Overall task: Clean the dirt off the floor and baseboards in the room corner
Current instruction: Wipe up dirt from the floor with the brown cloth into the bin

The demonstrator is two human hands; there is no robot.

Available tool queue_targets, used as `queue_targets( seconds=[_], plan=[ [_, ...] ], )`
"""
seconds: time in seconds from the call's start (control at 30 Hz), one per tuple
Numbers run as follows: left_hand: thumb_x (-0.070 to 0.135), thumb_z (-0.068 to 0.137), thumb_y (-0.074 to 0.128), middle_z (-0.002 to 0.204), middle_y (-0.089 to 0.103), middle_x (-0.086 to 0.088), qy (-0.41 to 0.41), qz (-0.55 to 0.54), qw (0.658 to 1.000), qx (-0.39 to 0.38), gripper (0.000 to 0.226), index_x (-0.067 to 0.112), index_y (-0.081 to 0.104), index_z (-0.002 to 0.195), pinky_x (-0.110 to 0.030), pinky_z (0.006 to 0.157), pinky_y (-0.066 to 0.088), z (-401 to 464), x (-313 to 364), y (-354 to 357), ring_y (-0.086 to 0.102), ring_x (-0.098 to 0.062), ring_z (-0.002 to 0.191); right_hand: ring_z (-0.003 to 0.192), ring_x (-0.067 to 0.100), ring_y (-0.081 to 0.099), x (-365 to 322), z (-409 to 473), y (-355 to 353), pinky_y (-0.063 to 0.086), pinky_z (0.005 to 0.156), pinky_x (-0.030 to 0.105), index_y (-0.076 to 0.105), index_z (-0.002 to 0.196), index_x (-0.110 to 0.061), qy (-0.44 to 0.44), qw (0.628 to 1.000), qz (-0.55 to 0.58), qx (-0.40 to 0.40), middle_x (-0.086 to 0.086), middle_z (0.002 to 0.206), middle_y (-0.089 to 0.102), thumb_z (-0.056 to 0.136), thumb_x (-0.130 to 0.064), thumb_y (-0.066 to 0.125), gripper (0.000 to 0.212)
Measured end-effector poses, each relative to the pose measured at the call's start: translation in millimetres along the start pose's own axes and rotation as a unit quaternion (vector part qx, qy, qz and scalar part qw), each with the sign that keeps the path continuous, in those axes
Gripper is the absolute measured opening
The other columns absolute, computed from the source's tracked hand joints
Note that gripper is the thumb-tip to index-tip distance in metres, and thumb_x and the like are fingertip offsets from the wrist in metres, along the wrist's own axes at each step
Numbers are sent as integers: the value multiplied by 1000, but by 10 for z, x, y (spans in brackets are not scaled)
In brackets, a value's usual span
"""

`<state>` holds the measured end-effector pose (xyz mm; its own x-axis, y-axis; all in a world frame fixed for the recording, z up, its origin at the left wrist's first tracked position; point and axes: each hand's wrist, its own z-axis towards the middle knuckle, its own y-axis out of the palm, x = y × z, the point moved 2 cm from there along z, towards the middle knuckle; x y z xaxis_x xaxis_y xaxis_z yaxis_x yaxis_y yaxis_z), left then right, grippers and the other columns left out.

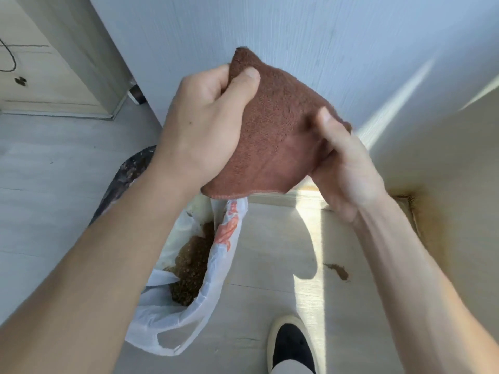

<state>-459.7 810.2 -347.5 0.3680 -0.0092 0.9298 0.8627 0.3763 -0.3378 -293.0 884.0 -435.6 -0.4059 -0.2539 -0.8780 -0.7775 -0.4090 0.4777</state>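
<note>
Dirt (pixel 339 271): small brown smear on the pale floor (pixel 270 238) at about four o'clock from frame centre, right of a sunlit strip. More brownish staining at three o'clock, along the baseboard (pixel 411 211) and up the wall in the room corner (pixel 402 197).

Brown cloth (pixel 280 136) held up at centre, well above the floor, stretched between both hands. Left hand (pixel 205 125) at ten o'clock of the cloth, thumb and fingers (pixel 249 76) clenched round its upper left corner. Right hand (pixel 343 168) at four o'clock of the cloth, fingers tucked behind the fabric, thumb pressed on the front, pinching the right edge. Hemmed lower edge hanging free just above the bag.

Plastic bag (pixel 189 314) at six o'clock, white and translucent with orange print, lying open-mouthed on the floor beneath the left forearm. Inside: a heap of brown granular debris (pixel 189 271), plus something pale and blurred near the top, too unclear to name. One handle loop flopped toward the bottom of the frame.

Dark speckled object (pixel 127 174) at nine o'clock, mostly hidden behind the left forearm; cannot tell what.

Black shoe with white sole (pixel 291 344) at five o'clock, planted on the floor, well apart from the smear.

White door (pixel 48 63) at eleven o'clock.
</note>
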Motion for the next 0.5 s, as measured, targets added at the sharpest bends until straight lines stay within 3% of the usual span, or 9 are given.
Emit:
queue_targets(
  seconds=[0.1,0.2,0.3,0.4,0.5],
  plan=[
    [52,95,52,76,49,-7,10,43,999,-3,61,-8,54,89,-56,70,46,-4,-35,212,50,-20,70,108,24,70,90,-140,-312,59,86,38,65,124,-5,-20,995,-60,74,9,114,73,96,-12,67,29],
    [48,99,50,72,47,-14,13,80,997,-5,56,-6,54,88,-53,68,44,-63,-117,380,47,-24,66,93,22,66,188,-258,-525,61,79,43,70,110,-7,-56,984,-100,138,7,95,70,98,-12,67,13],
    [48,100,48,75,53,-22,29,112,993,-10,53,-3,58,90,-53,66,44,-114,-184,499,49,-22,65,77,11,63,231,-339,-657,62,76,41,70,98,-12,-97,959,-178,196,-7,77,68,96,-14,72,4],
    [48,101,47,75,54,-24,50,151,987,-24,52,-2,58,89,-51,62,42,-141,-220,596,50,-31,64,74,8,61,225,-400,-755,55,72,29,67,91,-16,-150,935,-218,236,-5,82,67,91,-11,78,12],
    [46,103,47,72,55,-20,69,177,981,-27,48,1,58,87,-45,61,40,-143,-223,629,50,-27,64,90,8,69,200,-418,-824,53,81,23,62,89,-20,-187,920,-232,254,-3,100,71,90,-10,80,20]
  ],
)
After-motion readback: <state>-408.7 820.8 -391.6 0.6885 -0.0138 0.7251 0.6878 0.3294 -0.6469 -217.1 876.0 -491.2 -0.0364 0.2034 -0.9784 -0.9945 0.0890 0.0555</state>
